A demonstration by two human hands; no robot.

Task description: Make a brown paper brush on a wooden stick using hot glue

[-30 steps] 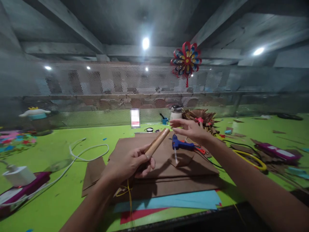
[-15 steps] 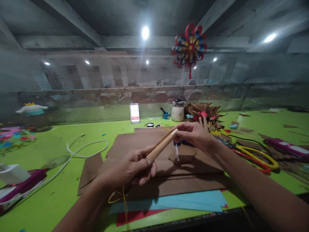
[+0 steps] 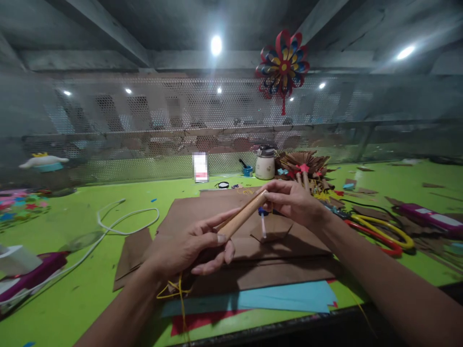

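A light brown tube (image 3: 243,217) slants up to the right between my hands, above brown cardboard sheets (image 3: 195,207). My left hand (image 3: 202,246) grips its lower end, thumb on top and fingers beneath. At the upper end, my right hand (image 3: 287,200) pinches the tube with thumb and fingers. Just below my right hand is a blue item with a white stick (image 3: 264,225), partly hidden by the fingers. Yellow string (image 3: 181,289) hangs below my left wrist.
Blue paper strips (image 3: 275,297) and red paper (image 3: 195,322) lie at the front edge. Yellow-handled scissors (image 3: 387,229) are at the right. Behind stand a jar (image 3: 265,164) and a phone (image 3: 200,167). A white cable (image 3: 108,231) curls at the left.
The view has shifted slightly. My left fingers have straightened somewhat along the tube, and my right fingers have shifted a little at its upper end.
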